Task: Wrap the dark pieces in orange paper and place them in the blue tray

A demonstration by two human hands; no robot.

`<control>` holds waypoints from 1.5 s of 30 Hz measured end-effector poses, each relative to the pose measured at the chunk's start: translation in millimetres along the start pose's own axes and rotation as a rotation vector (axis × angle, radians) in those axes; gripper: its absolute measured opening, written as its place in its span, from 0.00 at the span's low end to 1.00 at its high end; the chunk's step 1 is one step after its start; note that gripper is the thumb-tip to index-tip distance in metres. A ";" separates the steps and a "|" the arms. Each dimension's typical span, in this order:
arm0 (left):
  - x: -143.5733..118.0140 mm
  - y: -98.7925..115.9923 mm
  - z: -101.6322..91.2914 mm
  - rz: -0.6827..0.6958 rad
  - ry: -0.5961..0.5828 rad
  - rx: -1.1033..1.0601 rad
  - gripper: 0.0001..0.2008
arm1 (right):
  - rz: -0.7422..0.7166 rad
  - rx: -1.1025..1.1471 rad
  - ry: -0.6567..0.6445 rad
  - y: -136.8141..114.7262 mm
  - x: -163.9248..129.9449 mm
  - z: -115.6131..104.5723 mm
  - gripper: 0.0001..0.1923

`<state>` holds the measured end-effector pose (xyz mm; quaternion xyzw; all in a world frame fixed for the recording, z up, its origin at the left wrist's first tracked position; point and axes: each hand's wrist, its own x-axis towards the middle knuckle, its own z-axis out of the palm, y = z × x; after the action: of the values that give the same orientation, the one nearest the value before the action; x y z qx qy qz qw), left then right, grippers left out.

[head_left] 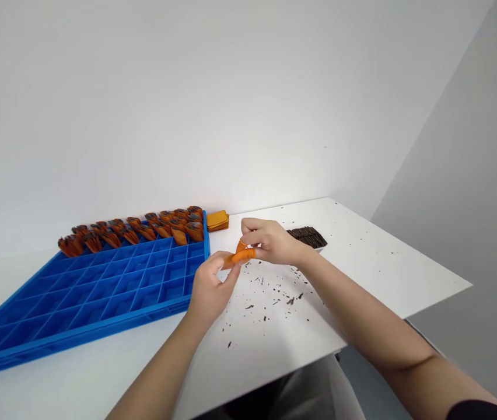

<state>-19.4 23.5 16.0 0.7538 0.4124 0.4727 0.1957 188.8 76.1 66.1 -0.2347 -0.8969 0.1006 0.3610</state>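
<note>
Inner part of the small flat orange packet [227, 262] is hidden by the fingers that hold it, so its mouth and any contents cannot be made out. The blue plastic gridded tray [112, 318] is cut off at the left frame edge. The block of dark brown thin strips [308, 236] is partly covered by the right hand [275, 241]; only a pale rim shows of the holder beneath it. The small orange packet sits between the two hands, above the white tabletop [388, 268], just right of the tray's corner. Left hand [211, 286] pinches it from the near left, thumb against fingers. Right hand is curled in from the right, thumb and index finger in ribbed orange finger covers [247, 255], at the packet's right end; whether these fingertips grip it cannot be told. Upright orange packets with dark tops [137, 229] fill the tray's far rows. A stack of flat yellow-orange packets [217, 219] lies just beside the tray's far right corner. Dark fragments [291, 301] are scattered below and right of the hands.
</note>
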 end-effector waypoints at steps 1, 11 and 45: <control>0.7 -2.0 -0.7 -0.011 -0.003 -0.017 0.09 | 0.001 -0.031 -0.006 -2.3 -0.1 0.6 0.20; 1.2 0.5 -1.5 0.004 -0.078 -0.043 0.12 | 0.151 -0.025 -0.043 11.4 1.0 -38.0 0.18; -0.9 1.2 5.2 -0.329 0.218 -0.317 0.17 | 0.350 0.476 0.135 22.9 -44.4 6.4 0.15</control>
<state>-14.5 22.7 13.8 0.5811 0.4687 0.5718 0.3401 220.3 74.0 26.8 -0.3007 -0.7680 0.3530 0.4416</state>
